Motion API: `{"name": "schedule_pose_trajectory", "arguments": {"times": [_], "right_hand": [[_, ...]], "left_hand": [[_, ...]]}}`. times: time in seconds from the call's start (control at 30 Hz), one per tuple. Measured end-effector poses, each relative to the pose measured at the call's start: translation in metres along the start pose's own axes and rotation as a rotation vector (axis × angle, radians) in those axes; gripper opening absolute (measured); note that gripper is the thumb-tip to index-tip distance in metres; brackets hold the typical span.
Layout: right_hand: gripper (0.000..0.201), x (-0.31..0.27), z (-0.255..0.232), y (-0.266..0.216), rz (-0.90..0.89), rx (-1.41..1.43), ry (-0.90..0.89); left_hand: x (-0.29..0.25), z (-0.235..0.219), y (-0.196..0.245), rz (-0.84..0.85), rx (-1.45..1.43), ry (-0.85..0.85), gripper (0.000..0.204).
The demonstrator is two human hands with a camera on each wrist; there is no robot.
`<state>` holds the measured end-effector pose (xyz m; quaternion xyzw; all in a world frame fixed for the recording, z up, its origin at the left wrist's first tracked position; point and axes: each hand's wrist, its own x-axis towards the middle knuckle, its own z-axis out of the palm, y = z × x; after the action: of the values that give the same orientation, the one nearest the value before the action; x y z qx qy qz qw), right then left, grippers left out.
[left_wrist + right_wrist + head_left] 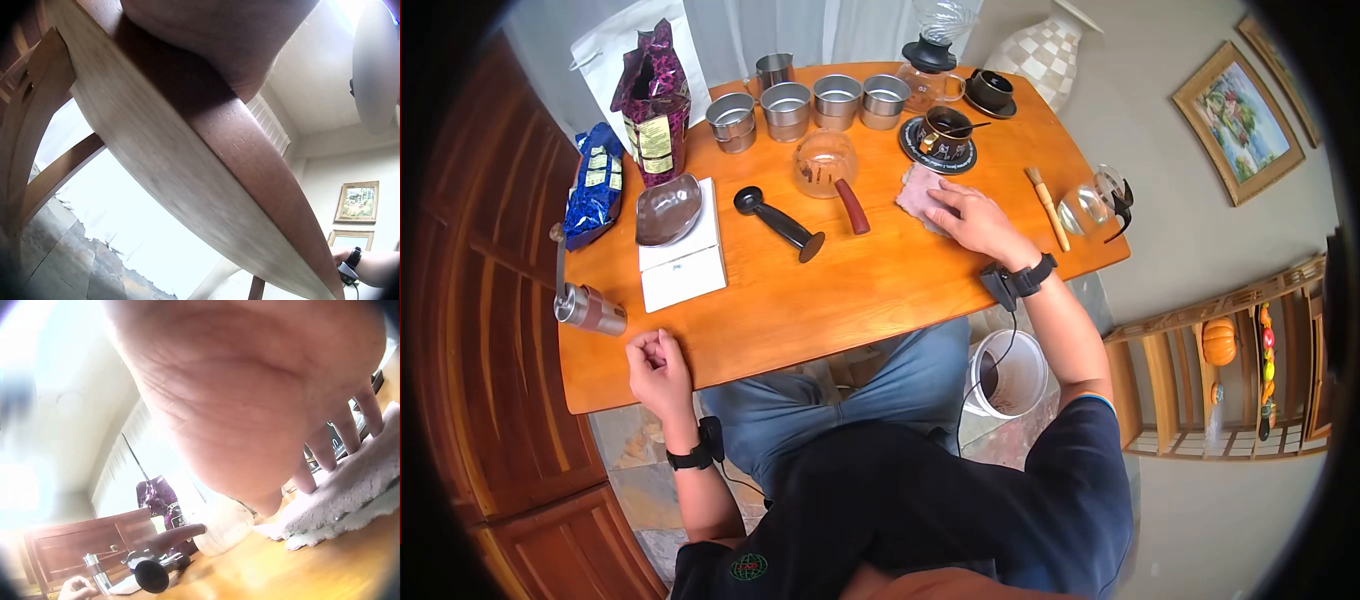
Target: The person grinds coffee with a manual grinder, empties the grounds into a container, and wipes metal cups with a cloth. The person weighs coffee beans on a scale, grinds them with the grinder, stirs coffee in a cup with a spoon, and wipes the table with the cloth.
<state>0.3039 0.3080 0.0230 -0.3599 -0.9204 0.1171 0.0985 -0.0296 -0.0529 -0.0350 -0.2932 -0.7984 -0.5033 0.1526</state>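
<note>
My right hand (980, 222) presses its fingertips on a folded pinkish cloth (922, 194) on the wooden table. In the right wrist view, the fingers (322, 450) reach down onto the cloth (350, 487) with the palm raised above it. Just beyond the cloth is a dark cup (946, 135) on a saucer, with a thin stick or spoon across it. To the cloth's left stands a glass pot with a red-brown handle (852, 207). My left hand (660, 372) rests at the table's front left edge, fingers loosely curled and holding nothing. A hand grinder (590, 308) stands beyond it.
Several metal cups (786, 108) line the back. A black scoop-like tool (780, 224) lies mid-table, left of the pot. A dark dish (670, 210) sits on a white scale (684, 284), near coffee bags (656, 120). At right are a brush (1048, 208) and a glass vessel (1086, 208).
</note>
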Motion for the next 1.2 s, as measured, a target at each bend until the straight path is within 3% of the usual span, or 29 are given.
{"name": "schedule_pose_trajectory", "arguments": {"times": [0.47, 0.57, 0.63, 0.73, 0.87, 1.03, 1.1, 1.2], "right_hand": [[0.043, 0.007, -0.007, 0.003, 0.188, 0.514, 0.110], [0.041, 0.002, -0.003, -0.001, 0.112, 0.476, 0.074], [0.041, -0.001, 0.005, 0.003, -0.156, 0.194, 0.053], [0.044, -0.014, 0.009, 0.004, -0.276, -0.021, 0.076], [0.047, -0.023, -0.003, 0.000, -0.116, -0.164, -0.030], [0.049, 0.001, -0.010, -0.018, -0.145, -0.161, -0.137], [0.050, 0.016, -0.001, -0.020, -0.327, -0.186, -0.119], [0.048, 0.046, 0.008, -0.024, -0.302, -0.263, -0.136]], "left_hand": [[0.000, 0.000, 0.000, -0.011, 0.004, -0.001, 0.010], [0.000, 0.000, 0.001, -0.020, 0.000, 0.002, 0.010], [0.000, 0.000, 0.001, -0.029, -0.002, 0.004, 0.010], [0.000, 0.000, 0.000, -0.028, -0.011, 0.002, 0.010], [0.001, 0.001, -0.002, -0.020, -0.015, 0.009, 0.010], [0.001, 0.001, 0.002, -0.010, -0.018, 0.006, 0.010], [0.002, 0.000, 0.003, -0.010, 0.030, -0.002, 0.010], [0.001, 0.001, 0.001, -0.028, 0.016, 0.016, 0.010]]}}
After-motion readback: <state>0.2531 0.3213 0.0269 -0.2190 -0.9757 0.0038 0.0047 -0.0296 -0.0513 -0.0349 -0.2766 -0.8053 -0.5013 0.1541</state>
